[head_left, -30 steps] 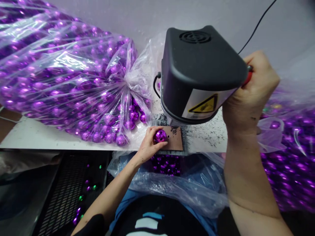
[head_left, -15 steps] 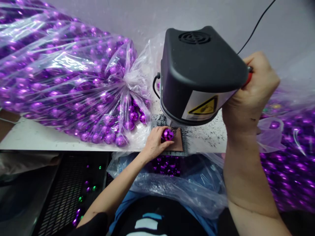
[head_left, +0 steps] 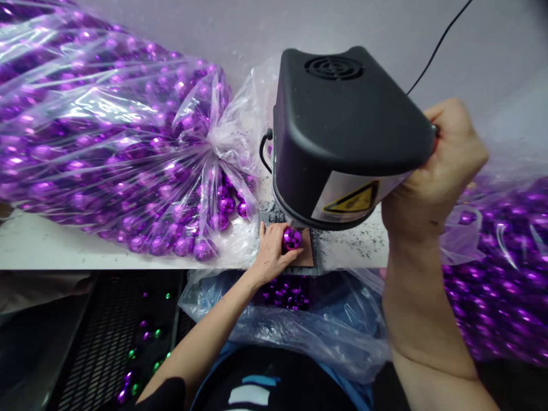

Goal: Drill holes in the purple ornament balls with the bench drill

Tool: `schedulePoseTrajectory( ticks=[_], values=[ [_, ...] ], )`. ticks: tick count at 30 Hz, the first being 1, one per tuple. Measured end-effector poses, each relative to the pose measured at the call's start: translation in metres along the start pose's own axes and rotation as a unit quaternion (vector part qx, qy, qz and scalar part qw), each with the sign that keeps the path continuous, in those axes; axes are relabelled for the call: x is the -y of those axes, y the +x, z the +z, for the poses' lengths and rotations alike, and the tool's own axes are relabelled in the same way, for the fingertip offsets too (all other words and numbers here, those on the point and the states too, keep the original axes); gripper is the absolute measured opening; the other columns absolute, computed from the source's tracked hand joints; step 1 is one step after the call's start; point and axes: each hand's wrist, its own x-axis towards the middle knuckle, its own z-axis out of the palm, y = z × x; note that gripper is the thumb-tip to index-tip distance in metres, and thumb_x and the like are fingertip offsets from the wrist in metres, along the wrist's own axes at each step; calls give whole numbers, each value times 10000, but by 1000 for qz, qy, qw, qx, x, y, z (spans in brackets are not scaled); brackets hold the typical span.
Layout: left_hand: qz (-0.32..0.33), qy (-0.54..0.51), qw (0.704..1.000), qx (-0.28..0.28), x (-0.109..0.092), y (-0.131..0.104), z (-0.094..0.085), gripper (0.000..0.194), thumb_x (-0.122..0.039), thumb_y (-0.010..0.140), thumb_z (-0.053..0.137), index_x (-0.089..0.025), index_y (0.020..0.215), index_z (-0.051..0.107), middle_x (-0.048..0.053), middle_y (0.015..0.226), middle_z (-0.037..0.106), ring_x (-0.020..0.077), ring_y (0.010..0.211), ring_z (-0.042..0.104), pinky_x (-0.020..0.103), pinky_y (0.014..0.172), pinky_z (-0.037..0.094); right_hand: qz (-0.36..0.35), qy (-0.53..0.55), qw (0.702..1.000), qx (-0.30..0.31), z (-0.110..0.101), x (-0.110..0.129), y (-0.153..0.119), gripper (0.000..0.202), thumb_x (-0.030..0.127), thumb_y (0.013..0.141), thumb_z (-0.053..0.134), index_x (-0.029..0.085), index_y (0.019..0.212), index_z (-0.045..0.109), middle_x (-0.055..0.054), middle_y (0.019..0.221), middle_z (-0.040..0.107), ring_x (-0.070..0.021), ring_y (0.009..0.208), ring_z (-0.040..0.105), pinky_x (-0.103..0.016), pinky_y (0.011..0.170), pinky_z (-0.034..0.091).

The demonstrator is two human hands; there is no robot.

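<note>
Under the black machine (head_left: 342,120), a shiny purple ball (head_left: 292,238) rests on a small brown board (head_left: 307,251). My left hand (head_left: 272,245) holds that ball between thumb and fingers, from its left side. My right hand (head_left: 449,148) is wrapped round a handle on the right side of the machine; only a bit of red shows past the fingers. The machine carries a yellow warning label (head_left: 353,200) and hides the area behind the ball.
A large clear bag of purple balls (head_left: 107,142) lies at the left, another bag (head_left: 505,274) at the right. An open plastic bag (head_left: 308,337) with purple balls hangs below the white table's edge (head_left: 222,263). Green and purple balls lie on a black mesh crate (head_left: 107,325).
The whole view has shifted slightly. My left hand still grips the ball, with one finger now spread further from the others. My right hand stays on the handle.
</note>
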Motion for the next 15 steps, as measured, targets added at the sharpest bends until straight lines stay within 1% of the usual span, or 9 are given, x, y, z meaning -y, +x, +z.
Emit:
schedulePoseTrajectory(
  ticks=[3, 4, 6, 8, 10, 12, 13, 15],
  values=[
    [-4, -11, 1000, 2, 0, 0, 0, 433, -345, 854, 679, -217, 1235, 518, 82, 1145, 609, 280, 1142, 529, 552, 1161, 215, -61, -52, 995, -51, -9, 4, -19, 272, 317, 934, 474, 87, 807, 544, 24, 693, 430, 36, 628, 343, -128, 607, 291],
    [-6, -15, 1000, 4, 0, 0, 1, 411, -343, 857, 671, -216, 1220, 525, 84, 1142, 611, 279, 1134, 537, 558, 1163, 215, -67, -65, 994, -65, -13, 5, -28, 242, 299, 924, 492, 95, 822, 573, 18, 717, 473, 39, 633, 379, -128, 613, 310],
    [-10, -24, 1000, 8, 0, -1, 1, 392, -334, 855, 666, -212, 1204, 535, 90, 1142, 613, 285, 1139, 542, 575, 1171, 200, -51, -67, 993, -81, -18, 7, -46, 215, 301, 888, 547, 108, 828, 620, 4, 712, 523, 20, 644, 459, -144, 614, 345],
    [-14, -37, 999, 13, 0, -1, 1, 392, -335, 848, 671, -216, 1200, 545, 95, 1149, 613, 295, 1156, 536, 584, 1177, 193, -32, -40, 995, -85, -22, 6, -63, 241, 329, 858, 575, 107, 782, 627, -4, 616, 497, -21, 609, 502, -178, 588, 365],
    [-22, -54, 998, 15, -1, -1, 1, 385, -348, 847, 669, -231, 1197, 561, 95, 1160, 614, 303, 1175, 525, 578, 1173, 223, -49, 3, 996, -71, -24, 5, -77, 231, 320, 835, 578, 110, 741, 593, 4, 548, 454, -43, 550, 490, -208, 557, 368],
    [-34, -73, 997, 19, -1, -1, 0, 383, -365, 843, 671, -248, 1196, 580, 93, 1166, 618, 311, 1192, 516, 567, 1154, 277, -68, 28, 996, -49, -26, 3, -87, 178, 271, 822, 561, 122, 725, 540, 12, 559, 454, -45, 534, 474, -224, 548, 371],
    [-40, -83, 996, 23, -1, -1, 0, 385, -370, 841, 672, -253, 1197, 587, 93, 1167, 620, 315, 1197, 513, 563, 1143, 301, -67, 30, 997, -34, -27, 3, -91, 150, 246, 822, 547, 131, 730, 521, 13, 581, 465, -46, 544, 475, -227, 550, 375],
    [-50, -101, 993, 33, -1, -1, 0, 392, -374, 836, 673, -258, 1203, 596, 95, 1168, 625, 321, 1204, 512, 562, 1123, 336, -43, 17, 999, 7, -30, 2, -96, 102, 214, 823, 525, 152, 746, 501, 13, 627, 488, -55, 592, 501, -233, 564, 392]
  ],
)
